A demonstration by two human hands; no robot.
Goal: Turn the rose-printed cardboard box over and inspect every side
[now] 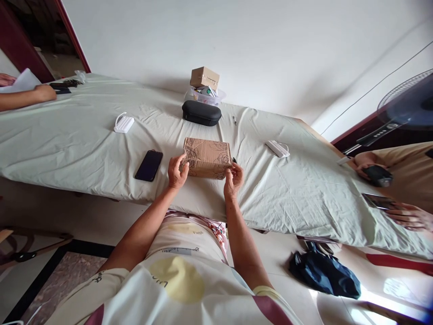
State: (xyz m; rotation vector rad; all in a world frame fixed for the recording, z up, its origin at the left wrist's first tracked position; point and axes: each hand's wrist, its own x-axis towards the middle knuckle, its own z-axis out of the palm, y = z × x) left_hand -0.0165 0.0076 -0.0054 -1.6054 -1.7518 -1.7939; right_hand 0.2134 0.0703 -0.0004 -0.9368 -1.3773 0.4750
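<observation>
A brown cardboard box [208,155] with dark flower-like line drawings is in front of me over the cloth-covered table. My left hand [177,171] grips its left end, thumb at the near side and fingers at the corner. At the right end, my right hand [233,180] has its thumb and fingers closed on the near corner. A small dark tip [234,160] shows just beyond the right fingers; I cannot tell what it belongs to. To the left of the box lies a black phone [149,165].
Behind the box are a black zip case [201,113], a clear plastic basket [209,99] and a smaller carton [204,77]. White corded blocks lie left [124,123] and right [278,148]. Other people's hands are at the far left [45,92] and right [407,216], near a fan [406,104].
</observation>
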